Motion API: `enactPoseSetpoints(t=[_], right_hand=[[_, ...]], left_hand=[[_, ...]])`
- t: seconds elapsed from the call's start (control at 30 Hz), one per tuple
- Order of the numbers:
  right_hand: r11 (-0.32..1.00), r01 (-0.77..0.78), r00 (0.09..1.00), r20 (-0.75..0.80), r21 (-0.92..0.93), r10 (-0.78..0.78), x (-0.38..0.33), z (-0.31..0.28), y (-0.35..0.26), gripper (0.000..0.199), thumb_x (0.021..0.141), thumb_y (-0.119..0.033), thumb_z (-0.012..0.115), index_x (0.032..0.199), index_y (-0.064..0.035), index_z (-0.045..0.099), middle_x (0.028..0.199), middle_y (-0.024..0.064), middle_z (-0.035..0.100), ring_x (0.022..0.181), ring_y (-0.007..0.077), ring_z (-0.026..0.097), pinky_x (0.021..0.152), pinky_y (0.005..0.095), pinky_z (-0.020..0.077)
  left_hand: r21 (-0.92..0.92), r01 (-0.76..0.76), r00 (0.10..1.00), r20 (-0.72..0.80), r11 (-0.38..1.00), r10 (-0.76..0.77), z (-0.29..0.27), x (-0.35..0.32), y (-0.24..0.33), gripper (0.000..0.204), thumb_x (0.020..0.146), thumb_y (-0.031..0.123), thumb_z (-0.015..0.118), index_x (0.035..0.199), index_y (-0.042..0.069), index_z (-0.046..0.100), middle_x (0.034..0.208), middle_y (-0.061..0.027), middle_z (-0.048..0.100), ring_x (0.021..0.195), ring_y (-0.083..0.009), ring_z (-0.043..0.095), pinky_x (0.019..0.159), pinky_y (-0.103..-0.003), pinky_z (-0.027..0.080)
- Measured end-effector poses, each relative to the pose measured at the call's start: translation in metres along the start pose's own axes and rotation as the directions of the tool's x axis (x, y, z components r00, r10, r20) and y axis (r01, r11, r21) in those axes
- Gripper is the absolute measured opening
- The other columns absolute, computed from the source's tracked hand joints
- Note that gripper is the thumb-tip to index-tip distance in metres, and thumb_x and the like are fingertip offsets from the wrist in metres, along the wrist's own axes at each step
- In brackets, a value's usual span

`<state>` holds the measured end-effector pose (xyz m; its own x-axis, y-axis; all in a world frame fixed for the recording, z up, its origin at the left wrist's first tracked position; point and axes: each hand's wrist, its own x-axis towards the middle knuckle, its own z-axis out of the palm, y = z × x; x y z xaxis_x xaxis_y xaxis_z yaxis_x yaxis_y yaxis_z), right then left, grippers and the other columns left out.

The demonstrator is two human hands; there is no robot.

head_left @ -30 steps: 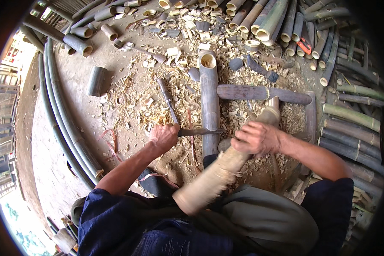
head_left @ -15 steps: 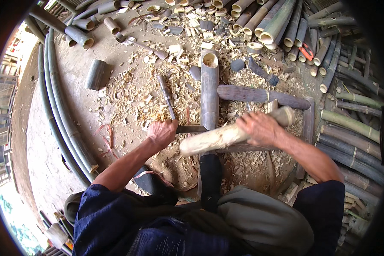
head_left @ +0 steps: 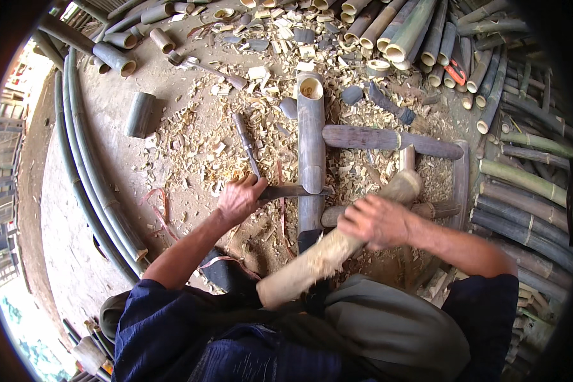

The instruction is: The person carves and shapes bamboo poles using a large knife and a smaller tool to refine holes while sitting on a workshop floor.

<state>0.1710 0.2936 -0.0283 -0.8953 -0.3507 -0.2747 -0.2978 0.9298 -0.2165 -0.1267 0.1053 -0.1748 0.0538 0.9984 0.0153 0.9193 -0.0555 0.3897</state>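
My left hand [head_left: 240, 198] is closed around the handle end of a dark-bladed knife [head_left: 286, 191]. Its blade reaches right, across the grey bamboo tube [head_left: 311, 137], where a joint or cut shows. In my right hand [head_left: 377, 221] is a thick, pale wooden billet [head_left: 312, 264], frayed along one side. It slants from upper right to lower left, its lower end near my lap and apart from the blade. A chisel-like tool with a wooden handle [head_left: 240, 127] lies among shavings just beyond my left hand.
A bamboo crosspiece [head_left: 388, 138] runs right from the tube, with another [head_left: 433, 210] nearer me. Stacked bamboo poles [head_left: 522, 226] line the right side. Long bent poles [head_left: 95, 165] lie at left. A hatchet-like tool [head_left: 219, 73] and a brush-ended tool [head_left: 391, 105] rest among wood chips.
The billet in my right hand has swung down toward my lap, its left end away from the blade. My left hand stays nearly in place on the knife.
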Motion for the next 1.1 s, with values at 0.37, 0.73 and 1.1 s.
enactPoseSetpoints(t=[0.37,0.73,1.1], right_hand=[[0.537,-0.489,0.819,0.150,0.687,0.554,-0.020,-0.016,-0.040,0.058,0.071,-0.022,0.084,0.115,-0.0037,0.050,0.100,0.0166,0.067,0.080,0.0393,0.070,0.073,0.0469,0.0602],[0.137,-0.239,0.421,-0.024,0.961,0.907,-0.009,-0.023,-0.005,0.088,0.078,-0.015,0.080,0.148,0.0072,0.031,0.130,0.0191,0.057,0.118,0.0248,0.060,0.103,0.0380,0.0499],[0.315,-0.723,0.571,0.275,0.615,0.773,0.027,-0.026,0.001,0.082,0.081,-0.018,0.077,0.146,0.0044,0.033,0.117,0.0299,0.066,0.102,0.0383,0.069,0.093,0.0520,0.0578]], left_hand=[[-0.487,0.268,0.962,0.190,0.831,-0.198,-0.036,0.051,-0.061,0.049,0.096,0.054,0.066,0.094,0.007,0.081,0.053,-0.0097,0.061,0.049,-0.0211,0.060,0.052,-0.041,0.049],[-0.115,0.090,0.974,0.219,0.989,-0.063,-0.042,0.047,-0.070,0.057,0.094,0.064,0.061,0.081,0.011,0.079,0.054,-0.0085,0.062,0.047,-0.0225,0.059,0.047,-0.041,0.048],[0.059,0.258,0.872,0.415,0.964,-0.259,-0.044,0.050,-0.059,0.068,0.089,0.075,0.053,0.078,0.011,0.074,0.059,-0.0055,0.062,0.051,-0.0188,0.060,0.049,-0.039,0.050]])
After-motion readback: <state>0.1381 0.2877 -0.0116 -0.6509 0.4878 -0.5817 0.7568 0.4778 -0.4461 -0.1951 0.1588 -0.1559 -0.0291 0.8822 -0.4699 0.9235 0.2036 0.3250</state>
